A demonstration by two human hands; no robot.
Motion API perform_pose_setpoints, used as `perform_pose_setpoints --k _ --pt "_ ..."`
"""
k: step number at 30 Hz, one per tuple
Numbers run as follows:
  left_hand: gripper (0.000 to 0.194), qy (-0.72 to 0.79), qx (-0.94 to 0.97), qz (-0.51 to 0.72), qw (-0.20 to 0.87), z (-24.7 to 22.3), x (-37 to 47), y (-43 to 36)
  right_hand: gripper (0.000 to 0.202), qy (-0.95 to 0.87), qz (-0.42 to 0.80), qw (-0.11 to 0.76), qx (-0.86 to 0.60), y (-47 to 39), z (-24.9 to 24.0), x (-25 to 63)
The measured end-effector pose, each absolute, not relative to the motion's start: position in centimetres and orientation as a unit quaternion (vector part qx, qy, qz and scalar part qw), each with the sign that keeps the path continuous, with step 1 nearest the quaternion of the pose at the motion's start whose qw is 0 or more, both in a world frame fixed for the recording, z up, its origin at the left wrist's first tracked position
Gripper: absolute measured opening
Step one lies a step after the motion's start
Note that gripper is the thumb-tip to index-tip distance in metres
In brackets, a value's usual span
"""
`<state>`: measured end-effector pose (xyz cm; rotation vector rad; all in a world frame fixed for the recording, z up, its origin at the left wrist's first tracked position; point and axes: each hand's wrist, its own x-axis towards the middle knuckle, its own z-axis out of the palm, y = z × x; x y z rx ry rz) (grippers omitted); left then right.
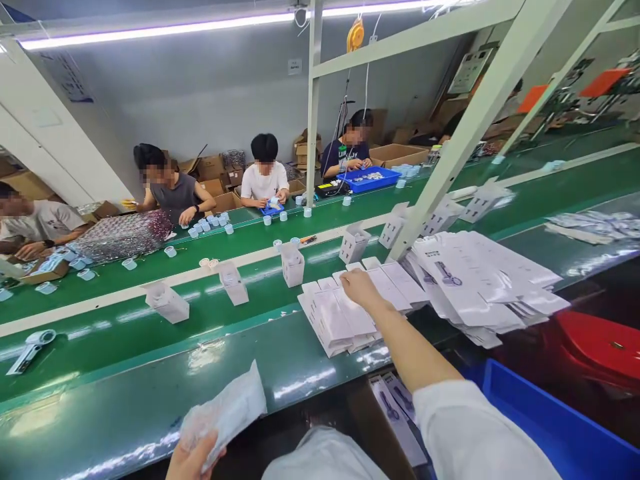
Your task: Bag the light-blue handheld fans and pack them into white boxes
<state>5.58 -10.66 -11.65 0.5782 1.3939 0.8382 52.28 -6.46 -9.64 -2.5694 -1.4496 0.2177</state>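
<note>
Read clock directions from the hand named, with 12 o'clock toward the far side of the line. Holds the pouch (230, 403) in the left hand (197, 455), thumb and fingers clamped on its near end, in view across the near edge of the bench (125, 408). Extends along its long axis from about 7 to about 1 o'clock, tilted, with the free end away from the palm. Reaches with the right hand (361, 291) to the flat cartons (335, 320), fingers curled together on the upper part of the stack; cannot tell whether pinched on one carton or only resting there. Note the main relation: from the left hand, cartons between 1 and 2 o'clock, well apart from the pouch; from the right hand, pouch between 7 and 8 o'clock. Treat the right hand as nearer to the cartons, by contact. Lie overlapped on the bench, panels running roughly from 11 to 5 o'clock. From the right hand, find the nearest upright boxes (293, 267) on the belt (110, 341) at 12 and 10 o'clock, and the printed cartons (465, 283) at 3 o'clock. From the left hand, locate further boxes between 11 and 1 o'clock, and the blue bin (550, 423) near 3 o'clock.
</note>
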Motion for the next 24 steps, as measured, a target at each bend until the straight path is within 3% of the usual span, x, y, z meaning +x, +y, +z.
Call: perform_pose_setpoints --k 6,13,16,20,24 --pt "0.058 0.571 0.302 0.407 0.646 -9.9 13.2 -8.6 0.035 -0.488 0.139 -0.035 -0.861 2.6 -12.2 53.3" --pt "0.049 0.582 0.315 0.400 0.634 -10.7 13.8 -6.8 0.026 -0.499 0.303 -0.140 -0.800 4.3 -11.7 53.6" --pt "0.048 0.566 0.321 0.427 0.628 -10.3 12.6 -5.1 0.021 -0.533 0.284 -0.102 -0.790 2.8 -8.9 53.1" --pt "0.050 0.490 0.350 0.515 0.610 -7.6 11.7 -1.7 0.015 -0.591 0.201 0.016 -0.781 -0.5 -5.1 48.7" --pt "0.044 0.373 0.447 0.568 0.581 -4.5 12.8 0.8 0.021 -0.617 0.156 0.112 -0.763 -2.3 -5.5 41.2"
